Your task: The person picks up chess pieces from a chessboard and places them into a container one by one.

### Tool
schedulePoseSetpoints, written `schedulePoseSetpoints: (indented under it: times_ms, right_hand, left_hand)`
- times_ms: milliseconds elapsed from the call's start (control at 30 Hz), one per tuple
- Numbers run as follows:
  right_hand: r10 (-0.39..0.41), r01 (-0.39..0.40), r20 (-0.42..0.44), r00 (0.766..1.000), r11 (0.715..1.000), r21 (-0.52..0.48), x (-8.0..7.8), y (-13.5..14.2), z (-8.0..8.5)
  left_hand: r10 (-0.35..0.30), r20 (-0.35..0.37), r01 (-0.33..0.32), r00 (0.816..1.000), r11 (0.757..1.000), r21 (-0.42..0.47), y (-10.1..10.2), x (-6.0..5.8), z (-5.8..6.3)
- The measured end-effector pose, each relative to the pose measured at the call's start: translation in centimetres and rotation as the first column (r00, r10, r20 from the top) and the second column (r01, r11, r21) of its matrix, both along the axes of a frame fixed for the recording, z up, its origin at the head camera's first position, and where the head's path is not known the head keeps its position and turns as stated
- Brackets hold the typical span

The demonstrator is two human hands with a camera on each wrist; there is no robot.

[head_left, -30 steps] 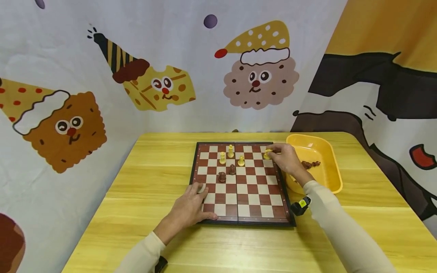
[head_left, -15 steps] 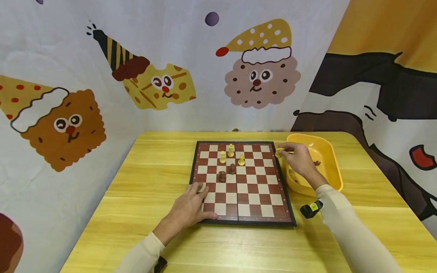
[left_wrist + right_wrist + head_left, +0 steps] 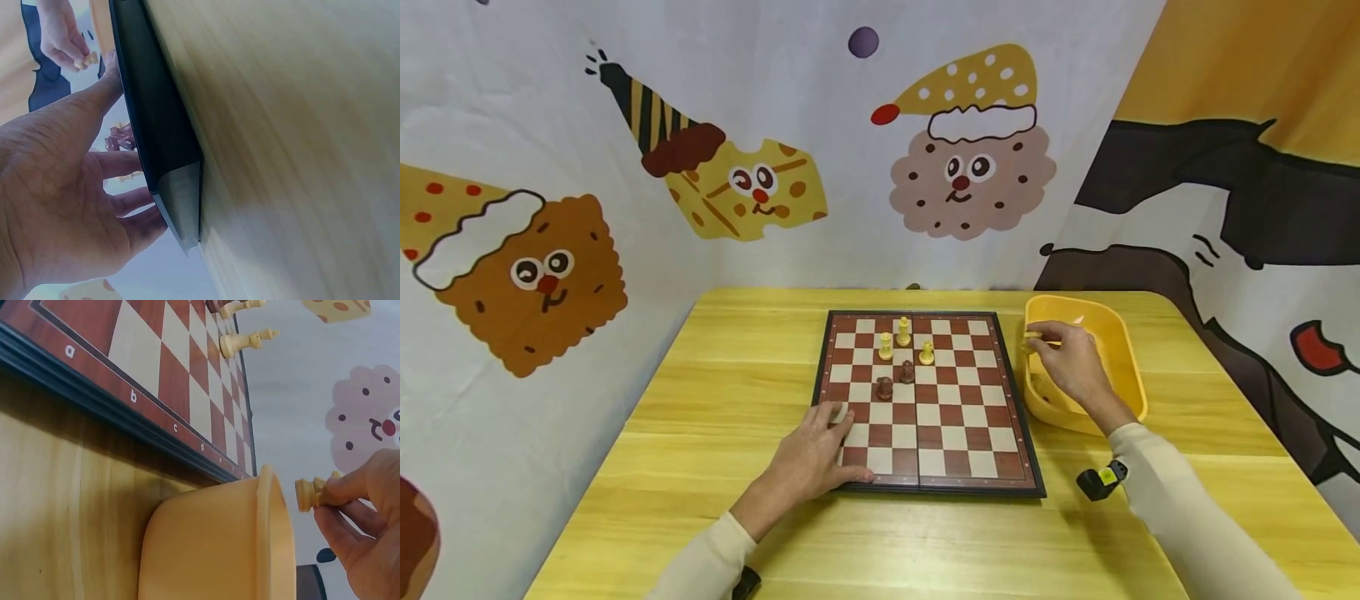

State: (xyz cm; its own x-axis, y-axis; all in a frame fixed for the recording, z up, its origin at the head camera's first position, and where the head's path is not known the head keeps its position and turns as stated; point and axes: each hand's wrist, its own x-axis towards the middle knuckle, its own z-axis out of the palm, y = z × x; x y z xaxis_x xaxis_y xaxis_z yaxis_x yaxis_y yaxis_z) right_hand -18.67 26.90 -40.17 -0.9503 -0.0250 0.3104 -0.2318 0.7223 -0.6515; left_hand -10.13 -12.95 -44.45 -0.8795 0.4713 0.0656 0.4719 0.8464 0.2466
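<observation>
My right hand (image 3: 1075,362) pinches a cream chess piece (image 3: 306,495) between thumb and fingers, over the left rim of the yellow tub (image 3: 1123,337). The piece's round base shows in the right wrist view; its top is hidden by the fingers. My left hand (image 3: 808,454) rests on the left edge of the chessboard (image 3: 966,462), fingers and thumb laid over the border. Seen from the left wrist, the board's dark side (image 3: 153,106) runs along those fingers. Upright on the board are several pieces, among them a cream pawn (image 3: 927,354) and a brown knight (image 3: 884,388).
The board and tub stand side by side on a wooden table (image 3: 722,375). Another brown piece (image 3: 907,372) stands near the cream ones. Behind the table hangs a cartoon-printed cloth (image 3: 820,267).
My right hand has lifted the cream piece off the board's far right corner and carried it right to the tub. My left hand has stayed at the board's edge.
</observation>
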Motion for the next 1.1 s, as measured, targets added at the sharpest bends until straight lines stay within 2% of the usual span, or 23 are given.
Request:
schedulePoseSetpoints:
  times_ms: [400, 533, 767, 1100]
  right_hand:
    - [-0.053, 0.049, -0.091, 0.994, 0.998, -0.041, 0.9, 1.3, -1.9]
    - [-0.053, 0.048, -0.064, 0.997, 0.996, -0.076, 1.3, 1.8, -2.1]
    - [-0.041, 0.038, -0.020, 0.999, 0.990, -0.135, 1.7, 2.5, -1.6]
    - [-0.071, 0.069, -0.037, 0.997, 0.996, -0.051, 2.4, 3.3, -1.4]
  left_hand:
    - [0.001, 0.002, -0.001, 1.000, 1.000, 0.014, 0.0, 0.3, -0.3]
    - [0.004, 0.015, -0.005, 1.000, 1.000, 0.016, 0.0, 0.3, -0.2]
    - [0.004, -0.009, -0.004, 1.000, 1.000, 0.012, -0.1, 0.1, -0.1]
    - [0.008, 0.020, -0.008, 1.000, 1.000, 0.005, 0.1, 0.2, -0.2]
